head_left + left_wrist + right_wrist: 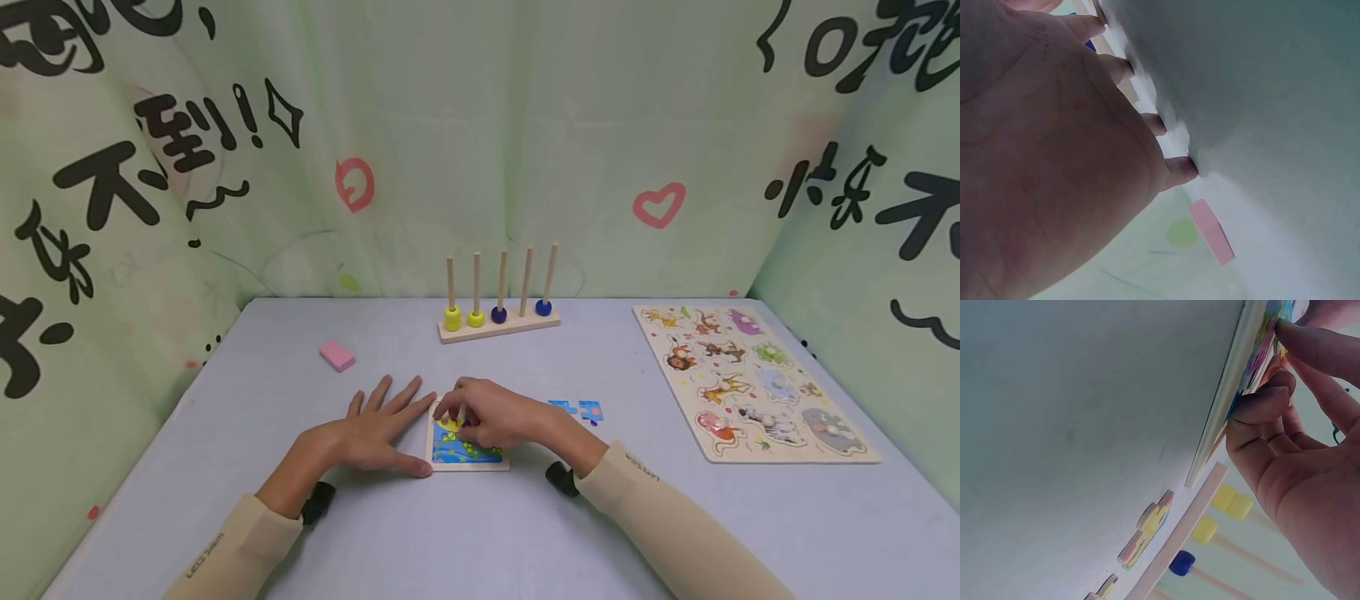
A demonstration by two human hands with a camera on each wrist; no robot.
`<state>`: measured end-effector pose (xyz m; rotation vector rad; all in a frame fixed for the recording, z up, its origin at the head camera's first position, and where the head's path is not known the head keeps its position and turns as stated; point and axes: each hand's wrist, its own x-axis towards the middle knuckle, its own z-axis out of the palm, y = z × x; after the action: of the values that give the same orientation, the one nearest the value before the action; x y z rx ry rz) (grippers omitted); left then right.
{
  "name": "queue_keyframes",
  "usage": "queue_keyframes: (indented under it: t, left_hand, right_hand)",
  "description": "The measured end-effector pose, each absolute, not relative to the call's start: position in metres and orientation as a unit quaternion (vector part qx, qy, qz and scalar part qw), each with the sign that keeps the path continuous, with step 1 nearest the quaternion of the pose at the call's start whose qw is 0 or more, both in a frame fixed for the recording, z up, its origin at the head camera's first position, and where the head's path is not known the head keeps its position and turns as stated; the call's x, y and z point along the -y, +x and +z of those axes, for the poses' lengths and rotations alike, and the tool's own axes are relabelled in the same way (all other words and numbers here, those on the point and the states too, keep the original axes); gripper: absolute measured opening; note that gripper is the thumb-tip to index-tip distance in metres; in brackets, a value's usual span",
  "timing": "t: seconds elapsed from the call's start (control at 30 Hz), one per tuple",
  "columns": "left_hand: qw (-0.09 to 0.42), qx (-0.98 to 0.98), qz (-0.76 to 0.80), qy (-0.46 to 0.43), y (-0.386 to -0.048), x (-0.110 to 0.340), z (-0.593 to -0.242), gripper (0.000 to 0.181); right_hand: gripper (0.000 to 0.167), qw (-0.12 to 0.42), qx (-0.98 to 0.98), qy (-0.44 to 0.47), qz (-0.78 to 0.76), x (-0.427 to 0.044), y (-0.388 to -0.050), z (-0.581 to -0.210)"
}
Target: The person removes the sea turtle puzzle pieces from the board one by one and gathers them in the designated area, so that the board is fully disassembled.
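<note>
A small jigsaw puzzle (467, 454) in a wooden frame lies flat on the table, its picture blue with yellow shapes. My left hand (378, 435) rests beside its left edge, fingers spread, with thumb and index fingertip at the frame. Over the upper part of the puzzle is my right hand (491, 414), fingers bent. In the right wrist view, the thumb and fingers pinch a colourful puzzle piece (1261, 355) at the surface of the puzzle; the hand hides much of that piece. The left wrist view shows mostly the palm (1054, 144).
Loose puzzle pieces (591, 410) lie right of the right hand. Behind stands a wooden peg stand (498, 327) with yellow and blue beads. A pink block (337, 355) lies at the left, and a large animal puzzle board (750, 383) at the right. Curtains enclose the table.
</note>
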<state>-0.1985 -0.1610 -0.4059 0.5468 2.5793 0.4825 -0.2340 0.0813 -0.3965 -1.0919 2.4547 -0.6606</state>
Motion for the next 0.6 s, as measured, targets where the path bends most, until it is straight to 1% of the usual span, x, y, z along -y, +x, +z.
queue_keyframes:
  t: [0.33,0.6]
  left_hand:
    - [0.232,-0.934,0.185,0.201,-0.1982,0.1613,-0.4058,0.107]
    - [0.227,-0.938,0.172,0.196,-0.1968,0.1602,-0.4055,0.105]
  right_hand:
    - [0.036,0.179,-0.874,-0.392,-0.226,-0.0821,-0.2328,-0.3977]
    - [0.034,0.17,-0.873,-0.403,-0.217,-0.0814,-0.2328,-0.3976]
